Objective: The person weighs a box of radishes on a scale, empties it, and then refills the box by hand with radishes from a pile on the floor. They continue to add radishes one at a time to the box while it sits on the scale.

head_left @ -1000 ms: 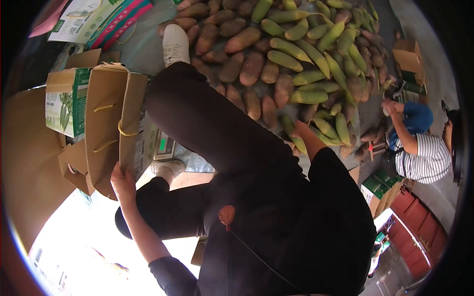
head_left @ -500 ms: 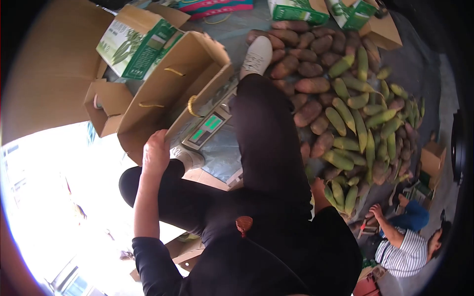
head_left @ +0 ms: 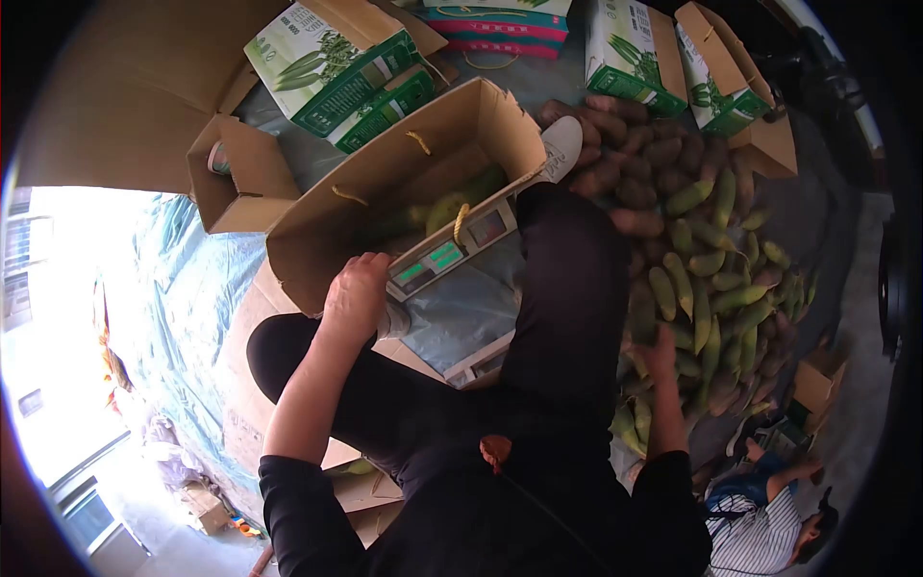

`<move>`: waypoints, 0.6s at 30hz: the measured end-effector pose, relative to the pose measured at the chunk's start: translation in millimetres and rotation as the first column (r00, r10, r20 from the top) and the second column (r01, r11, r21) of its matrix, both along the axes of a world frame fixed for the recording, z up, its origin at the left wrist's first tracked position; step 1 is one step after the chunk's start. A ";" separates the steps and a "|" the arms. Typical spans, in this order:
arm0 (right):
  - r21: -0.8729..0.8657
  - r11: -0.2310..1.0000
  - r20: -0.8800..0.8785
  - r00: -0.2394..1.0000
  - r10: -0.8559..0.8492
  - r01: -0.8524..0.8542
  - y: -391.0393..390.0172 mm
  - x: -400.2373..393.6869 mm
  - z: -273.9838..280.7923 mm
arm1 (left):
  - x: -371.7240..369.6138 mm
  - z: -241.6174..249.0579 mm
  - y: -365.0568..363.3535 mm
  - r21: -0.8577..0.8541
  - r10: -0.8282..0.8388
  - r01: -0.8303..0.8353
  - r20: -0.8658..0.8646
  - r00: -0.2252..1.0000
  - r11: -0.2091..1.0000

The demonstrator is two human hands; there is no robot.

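Observation:
My left hand [head_left: 356,293] grips the near rim of an open brown cardboard box [head_left: 385,183] with yellow rope handles. The box lies tilted on an electronic scale [head_left: 447,255] with a green display, and a few green corn cobs [head_left: 452,207] show inside it. My right hand [head_left: 660,352] reaches down past my black-trousered leg [head_left: 567,288] into a heap of green corn cobs [head_left: 707,279]. Its fingers rest among the cobs, and whether they hold one is hidden.
Brown sweet potatoes [head_left: 630,154] lie beyond the corn. Green-and-white printed cartons [head_left: 332,62] [head_left: 625,53] stand at the far side, with a small open carton [head_left: 236,173] on the left. A blue tarp [head_left: 187,279] covers the floor. A person in a striped shirt [head_left: 760,534] crouches at lower right.
The view has swung left. The box has tipped from upright onto the scale, showing its inside. My left hand stays on its rim; my right hand has moved along the corn heap.

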State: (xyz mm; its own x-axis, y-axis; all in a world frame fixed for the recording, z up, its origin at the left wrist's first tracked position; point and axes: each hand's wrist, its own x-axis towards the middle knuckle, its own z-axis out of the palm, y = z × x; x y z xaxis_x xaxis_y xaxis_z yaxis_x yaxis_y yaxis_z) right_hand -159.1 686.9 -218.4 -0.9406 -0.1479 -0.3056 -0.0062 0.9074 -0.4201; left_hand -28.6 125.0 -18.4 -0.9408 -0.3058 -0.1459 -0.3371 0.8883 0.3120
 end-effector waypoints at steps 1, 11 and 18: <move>-0.008 0.999 -0.035 0.999 0.039 -0.039 -23.4 -24.6 26.8 | 0.0 -0.8 -1.1 0.002 0.007 -0.006 -0.009 1.000 1.000; -0.282 0.759 -0.536 0.753 0.382 -0.586 -285.9 -121.6 295.7 | 3.0 -2.7 -4.1 0.026 -0.012 0.012 0.006 1.000 1.000; -0.759 0.289 -0.466 0.796 0.386 -0.584 -401.3 -95.8 328.0 | 1.0 -2.9 -5.4 0.027 -0.007 0.007 0.004 1.000 1.000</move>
State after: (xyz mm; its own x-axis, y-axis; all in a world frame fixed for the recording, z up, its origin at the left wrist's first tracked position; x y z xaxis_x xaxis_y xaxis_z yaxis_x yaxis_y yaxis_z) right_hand -254.9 285.5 109.6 -0.6141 -0.6738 0.4110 -0.4682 -0.1082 -0.8770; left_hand -27.6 119.6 -21.3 -0.9422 -0.2954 -0.1579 -0.3325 0.8820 0.3341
